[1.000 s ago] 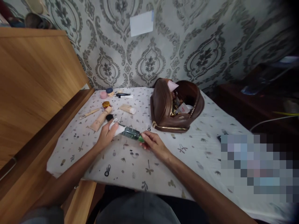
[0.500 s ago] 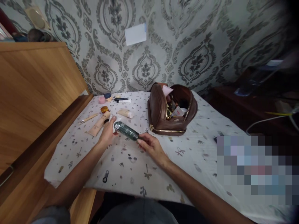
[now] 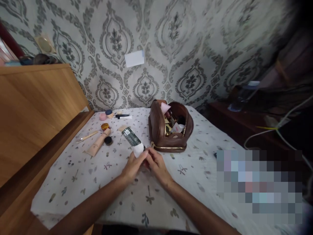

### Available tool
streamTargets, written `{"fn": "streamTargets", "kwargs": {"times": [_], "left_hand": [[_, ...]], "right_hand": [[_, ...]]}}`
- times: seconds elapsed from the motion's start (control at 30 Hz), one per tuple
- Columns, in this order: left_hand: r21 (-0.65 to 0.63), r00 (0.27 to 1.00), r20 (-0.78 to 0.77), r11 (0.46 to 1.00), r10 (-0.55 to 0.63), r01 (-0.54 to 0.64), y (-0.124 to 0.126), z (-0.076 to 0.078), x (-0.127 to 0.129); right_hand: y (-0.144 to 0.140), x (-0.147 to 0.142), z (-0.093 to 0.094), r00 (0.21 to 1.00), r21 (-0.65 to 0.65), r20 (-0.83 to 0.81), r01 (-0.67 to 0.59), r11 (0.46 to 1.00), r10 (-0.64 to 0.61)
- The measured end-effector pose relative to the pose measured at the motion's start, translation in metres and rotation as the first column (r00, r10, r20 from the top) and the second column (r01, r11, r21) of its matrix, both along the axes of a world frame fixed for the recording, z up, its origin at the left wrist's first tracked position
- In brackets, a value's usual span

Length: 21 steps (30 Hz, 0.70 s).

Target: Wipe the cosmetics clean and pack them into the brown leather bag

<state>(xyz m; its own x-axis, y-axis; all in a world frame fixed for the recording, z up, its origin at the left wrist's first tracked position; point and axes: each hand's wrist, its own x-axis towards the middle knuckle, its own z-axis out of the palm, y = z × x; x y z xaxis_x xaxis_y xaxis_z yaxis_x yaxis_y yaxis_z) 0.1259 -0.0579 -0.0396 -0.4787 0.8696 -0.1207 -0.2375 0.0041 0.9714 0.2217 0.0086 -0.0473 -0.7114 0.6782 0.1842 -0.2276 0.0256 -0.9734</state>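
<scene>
Tube: the dark green tube [image 3: 132,137] with a white wrap at its near end sits in front of the brown pouch [image 3: 168,132], to its left side, tilted up and away from me, its far end pointing toward the wall
My left hand [image 3: 133,165]: closed around the white lower end of the tube, fingers curled on it
My right hand [image 3: 156,164]: pressed against the left one, fingertips pinching the same near end of the tube; whether it grips a cap there I cannot tell
Hands together: both meet at the tube's near end, just in front of the pouch
Pouch: unzipped, mouth open, small items showing inside
Left of the pouch: a beige tube [image 3: 98,146], a black round cap [image 3: 108,140], an amber jar [image 3: 105,126] and a thin brush [image 3: 87,136] lie on the patterned cloth [image 3: 80,173]
</scene>
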Motion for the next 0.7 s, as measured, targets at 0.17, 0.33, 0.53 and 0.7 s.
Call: {"fn": "streamTargets", "kwargs": {"times": [0.17, 0.33, 0.53, 0.7], "left_hand": [[0.091, 0.999, 0.018, 0.995, -0.041, 0.039, -0.001, 0.014, -0.003], [0.178, 0.992, 0.1, 0.98, 0.074, -0.091, 0.008, 0.041, -0.026], [0.195, 0.951, 0.25, 0.952, 0.183, -0.234, 0.021, 0.063, -0.049], [0.237, 0.948, 0.304, 0.956, 0.097, -0.174, 0.027, 0.068, -0.048]], "right_hand": [[0.0, -0.001, 0.007, 0.985, -0.438, -0.106, -0.169, 0.883, 0.136], [-0.001, 0.001, 0.013, 0.94, -0.631, -0.186, -0.337, 0.699, 0.285], [0.001, 0.001, 0.014, 0.976, -0.455, -0.106, -0.217, 0.864, 0.189], [0.012, 0.024, 0.036, 0.991, 0.146, 0.019, 0.132, 0.98, -0.136]]}}
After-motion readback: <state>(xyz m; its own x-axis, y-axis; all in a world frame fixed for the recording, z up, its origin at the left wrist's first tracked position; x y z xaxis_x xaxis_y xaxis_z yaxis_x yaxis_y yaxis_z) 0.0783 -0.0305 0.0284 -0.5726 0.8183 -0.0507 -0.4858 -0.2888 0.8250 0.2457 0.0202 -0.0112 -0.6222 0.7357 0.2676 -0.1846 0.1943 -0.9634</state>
